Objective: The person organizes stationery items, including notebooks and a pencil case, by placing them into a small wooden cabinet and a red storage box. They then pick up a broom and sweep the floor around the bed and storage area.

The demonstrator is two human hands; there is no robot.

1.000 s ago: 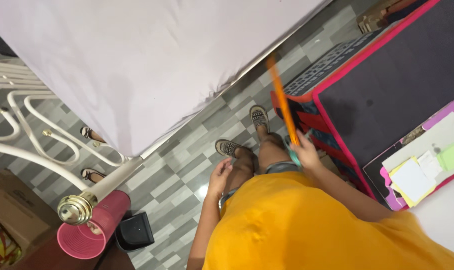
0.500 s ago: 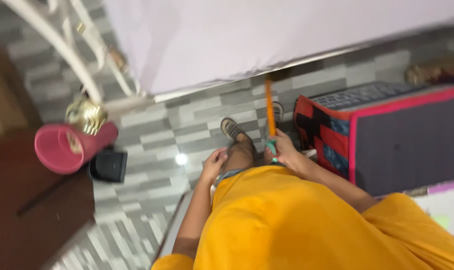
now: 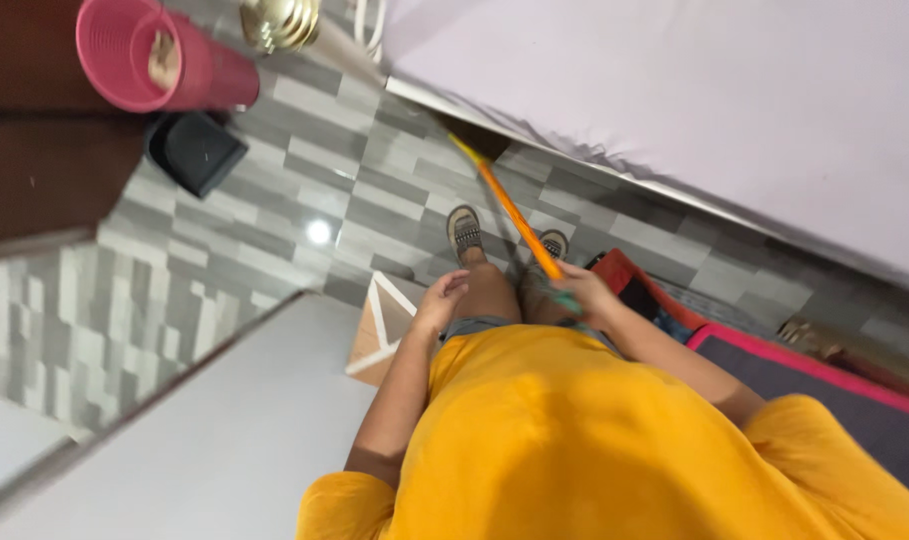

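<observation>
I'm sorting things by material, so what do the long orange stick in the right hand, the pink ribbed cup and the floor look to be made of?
The long orange stick in the right hand looks like smooth plastic or painted wood; blur leaves it open. The pink ribbed cup looks like matte moulded plastic, going by its fine ridges. The grey floor looks like glazed tile: straight joints and a bright light reflection.

What we cannot make out

We lose the orange stick's [image 3: 509,208] far tip under the bed [image 3: 694,90]; our right hand [image 3: 582,290] hides its near end.
</observation>
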